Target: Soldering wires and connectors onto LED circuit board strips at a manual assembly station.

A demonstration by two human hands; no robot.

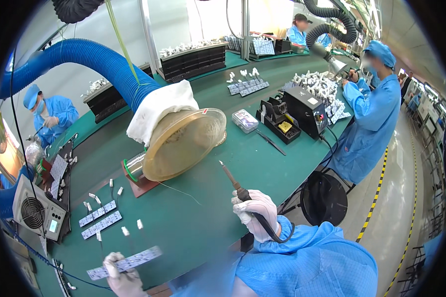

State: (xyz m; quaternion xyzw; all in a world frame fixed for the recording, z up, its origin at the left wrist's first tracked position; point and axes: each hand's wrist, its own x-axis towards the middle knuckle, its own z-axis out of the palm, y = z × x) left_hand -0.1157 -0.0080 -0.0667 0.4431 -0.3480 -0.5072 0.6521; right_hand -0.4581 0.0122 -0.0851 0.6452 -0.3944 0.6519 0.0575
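My right hand (258, 212), in a white glove, is closed around a soldering iron (238, 187). The iron's tip points up and away, above the green mat and apart from any board. At the lower left my gloved left hand (123, 278) grips a narrow circuit board strip (142, 258) with white connectors on short wires. Beyond it two similar board strips (102, 225) lie side by side on the mat, also with white connectors. A spool of solder wire (136, 166) sits on a reddish-brown stand, and a thin strand (181, 190) trails over the mat.
A round fume hood (188, 143) on a blue hose (96, 57) hangs over the middle. Back right are a black soldering station (302, 111), tweezers (271, 142), a clear box (244, 121) and piled connectors (314, 81). A co-worker (374, 109) works at right; a fan unit (37, 210) stands left.
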